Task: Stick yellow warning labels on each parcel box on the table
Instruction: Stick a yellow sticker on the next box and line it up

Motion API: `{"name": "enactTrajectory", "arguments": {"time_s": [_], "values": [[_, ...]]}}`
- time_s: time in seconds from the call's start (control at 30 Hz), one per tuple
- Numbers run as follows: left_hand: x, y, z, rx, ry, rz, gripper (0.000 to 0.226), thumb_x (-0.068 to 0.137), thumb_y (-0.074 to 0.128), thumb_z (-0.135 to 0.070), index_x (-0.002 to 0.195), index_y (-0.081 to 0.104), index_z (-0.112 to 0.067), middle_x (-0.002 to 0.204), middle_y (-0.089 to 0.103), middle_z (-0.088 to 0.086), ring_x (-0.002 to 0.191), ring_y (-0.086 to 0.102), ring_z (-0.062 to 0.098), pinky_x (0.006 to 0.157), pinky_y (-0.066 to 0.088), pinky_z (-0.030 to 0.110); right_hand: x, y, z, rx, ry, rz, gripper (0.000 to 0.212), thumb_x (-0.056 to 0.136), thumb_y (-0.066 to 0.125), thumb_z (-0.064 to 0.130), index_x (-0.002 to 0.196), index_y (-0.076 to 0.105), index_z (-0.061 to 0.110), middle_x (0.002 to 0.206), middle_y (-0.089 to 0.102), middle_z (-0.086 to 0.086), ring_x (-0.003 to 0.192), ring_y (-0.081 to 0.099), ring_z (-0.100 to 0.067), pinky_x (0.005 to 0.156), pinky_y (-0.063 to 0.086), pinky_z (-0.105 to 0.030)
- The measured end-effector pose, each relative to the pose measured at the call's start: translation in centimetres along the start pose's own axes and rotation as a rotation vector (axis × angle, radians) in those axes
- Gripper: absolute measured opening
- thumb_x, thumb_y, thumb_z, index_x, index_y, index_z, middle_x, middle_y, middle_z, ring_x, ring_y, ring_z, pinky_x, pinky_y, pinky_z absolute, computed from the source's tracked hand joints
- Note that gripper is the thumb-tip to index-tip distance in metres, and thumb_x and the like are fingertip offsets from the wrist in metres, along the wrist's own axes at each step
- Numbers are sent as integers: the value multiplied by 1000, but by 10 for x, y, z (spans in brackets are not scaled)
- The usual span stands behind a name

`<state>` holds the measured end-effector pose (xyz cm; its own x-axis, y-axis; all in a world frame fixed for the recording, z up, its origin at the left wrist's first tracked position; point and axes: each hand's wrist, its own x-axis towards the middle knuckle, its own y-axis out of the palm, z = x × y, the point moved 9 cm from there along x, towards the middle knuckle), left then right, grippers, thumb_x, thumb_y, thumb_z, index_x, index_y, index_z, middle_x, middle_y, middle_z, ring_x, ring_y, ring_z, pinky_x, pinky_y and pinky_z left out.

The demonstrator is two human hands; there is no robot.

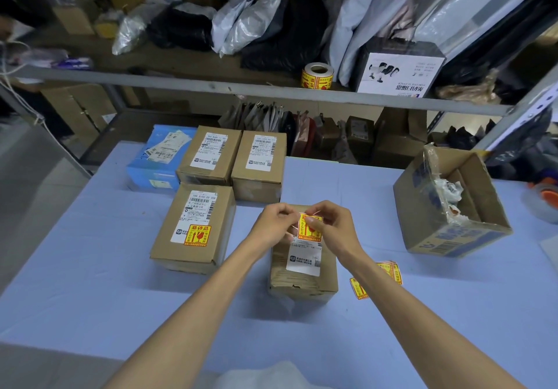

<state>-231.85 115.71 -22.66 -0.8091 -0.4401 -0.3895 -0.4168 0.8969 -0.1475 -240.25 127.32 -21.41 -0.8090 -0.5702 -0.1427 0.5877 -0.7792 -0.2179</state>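
Observation:
Both hands hover over a small brown parcel box (303, 271) at the table's middle. My right hand (332, 227) pinches a yellow warning label (309, 229) above the box's white shipping label, and my left hand (273, 222) pinches the label's left edge or backing. To the left stands a brown box (193, 228) with a yellow warning label (197, 235) stuck on it. Two brown boxes (210, 156) (259, 165) and a blue box (157, 159) behind it show only shipping labels. Loose yellow labels (389, 271) lie on the table under my right forearm.
An open cardboard carton (447, 204) with scraps stands at the right. A roll of yellow labels (317, 75) sits on the shelf rail behind. A tape dispenser (543, 195) lies at the far right edge. Bags and parcels fill the shelves beyond the blue table (90, 283).

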Motion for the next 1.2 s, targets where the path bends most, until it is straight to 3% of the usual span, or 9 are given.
{"name": "enactTrajectory", "arguments": {"time_s": [0.17, 0.23, 0.3, 0.43, 0.57, 1.03, 1.2], "values": [[-2, -2, 3, -11, -20, -8, 9, 93, 56, -14, 86, 62, -12, 81, 69, 9, 67, 67, 14, 61, 57, 24, -2, -5, -3, -91, -26, -61, 16, 82, 74, 10, 96, 70, 14, 89, 67, -4, 81, 64, -24, 67, 55, -23], [-2, -4, 5, -62, -22, -38, 11, 92, 57, -11, 82, 62, -12, 75, 68, 9, 64, 67, 15, 63, 58, 26, -9, -14, 10, -363, -189, -205, 24, 79, 76, 17, 101, 68, 18, 95, 59, 1, 85, 56, -14, 70, 45, -18], [-3, -5, 8, -118, -22, -69, 10, 90, 58, -8, 81, 62, -8, 72, 67, 10, 63, 67, 17, 66, 59, 29, -18, -6, 22, -575, -372, -241, 21, 81, 74, 21, 101, 68, 19, 96, 55, 3, 89, 52, -12, 71, 42, -21], [-5, -4, 11, -223, -30, -59, 7, 90, 58, -5, 85, 62, -2, 71, 68, 14, 61, 68, 20, 66, 60, 28, -20, 11, 17, -495, -377, -109, 9, 89, 65, 19, 96, 71, 17, 91, 63, 4, 82, 63, -16, 73, 54, -39], [-6, -5, 12, -282, -48, -55, 8, 90, 57, -4, 84, 61, -2, 74, 69, 19, 64, 70, 23, 67, 60, 28, -21, 15, 21, -460, -383, -110, 10, 89, 65, 13, 93, 74, 13, 85, 66, 0, 79, 66, -20, 72, 54, -42], [-13, 1, 13, -296, -73, 32, 21, 94, 56, -7, 97, 66, 11, 83, 72, 19, 71, 72, 19, 69, 59, 23, -22, 9, 20, -342, -273, -112, 10, 88, 65, 7, 87, 74, 11, 78, 70, 7, 74, 67, -8, 69, 53, -19], [-14, 1, 13, -282, -76, 28, 20, 93, 58, -7, 98, 66, 10, 84, 73, 18, 74, 73, 21, 69, 60, 23, -23, 9, 20, -317, -246, -101, 10, 87, 64, 5, 85, 73, 9, 75, 70, 5, 72, 67, -5, 68, 53, -17]]}}
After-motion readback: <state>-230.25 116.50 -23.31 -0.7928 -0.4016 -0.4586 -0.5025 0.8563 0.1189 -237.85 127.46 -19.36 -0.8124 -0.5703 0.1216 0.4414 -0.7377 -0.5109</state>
